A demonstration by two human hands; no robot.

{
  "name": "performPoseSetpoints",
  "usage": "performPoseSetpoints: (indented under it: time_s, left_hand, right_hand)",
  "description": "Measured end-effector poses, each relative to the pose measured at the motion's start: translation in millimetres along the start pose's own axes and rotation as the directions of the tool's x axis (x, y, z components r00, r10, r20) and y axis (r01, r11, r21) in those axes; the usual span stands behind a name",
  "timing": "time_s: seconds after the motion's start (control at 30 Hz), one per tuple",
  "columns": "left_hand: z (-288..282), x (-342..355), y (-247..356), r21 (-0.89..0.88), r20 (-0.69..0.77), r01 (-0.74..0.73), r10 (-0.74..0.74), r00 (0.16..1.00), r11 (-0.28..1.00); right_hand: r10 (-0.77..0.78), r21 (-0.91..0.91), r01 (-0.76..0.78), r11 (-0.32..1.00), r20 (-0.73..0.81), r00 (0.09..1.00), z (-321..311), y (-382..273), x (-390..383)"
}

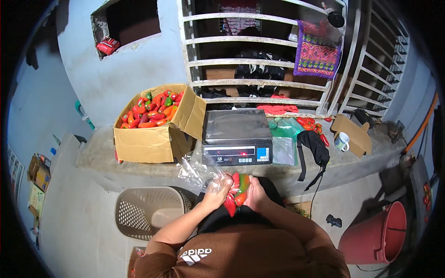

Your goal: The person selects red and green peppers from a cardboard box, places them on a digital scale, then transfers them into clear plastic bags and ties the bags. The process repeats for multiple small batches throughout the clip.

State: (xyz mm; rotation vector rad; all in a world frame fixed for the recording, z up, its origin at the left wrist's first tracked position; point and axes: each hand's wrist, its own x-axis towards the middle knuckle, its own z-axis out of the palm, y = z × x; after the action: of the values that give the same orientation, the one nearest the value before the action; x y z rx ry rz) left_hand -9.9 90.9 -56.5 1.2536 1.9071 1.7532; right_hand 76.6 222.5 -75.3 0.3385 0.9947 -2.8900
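My left hand (218,192) grips the crinkled neck of a clear plastic bag (194,171) holding red, orange and green peppers (236,192) at my lap. My right hand (254,194) is closed on the right side of the same bag, against the peppers. Beyond them a digital scale (236,148) with a bare metal top sits on the concrete ledge (296,171). Left of the scale stands an open cardboard box (141,146) heaped with several red, orange and green peppers (153,111).
Plastic bags (282,148), loose peppers (310,125), a black pouch (313,148), a mug (341,142) and flattened cardboard (357,139) lie right of the scale. A beige basket (134,211) stands low left, a red bucket (359,241) low right. A barred window (250,62) backs the ledge.
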Motion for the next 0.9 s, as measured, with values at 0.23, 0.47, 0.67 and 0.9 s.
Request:
performPoseSetpoints:
  time_s: [0.23, 0.47, 0.67, 0.9]
  left_hand:
    - [-25, 11, 13, -0.155, 0.461, 0.255, -0.158, 0.873, 0.954]
    - [-9, -12, -5, 0.023, 0.634, 0.395, -0.319, 0.704, 0.918]
    - [-36, -3, -61, -0.016, 0.684, 0.559, -0.399, 0.611, 0.829]
    - [-56, 31, 0, 0.104, 0.849, 0.082, -0.131, 0.512, 0.991]
  right_hand:
    - [-0.140, -0.471, 0.247, 0.847, 0.250, 0.958, -36, -31, 15]
    - [-0.246, -0.471, 0.320, 0.822, 0.212, 0.946, 30, -72, 34]
    - [-0.852, -0.581, 0.746, 0.327, 0.162, 0.499, 84, -121, -15]
    - [0.348, -0.166, 0.662, -0.731, 0.744, 0.571, 121, -30, -31]
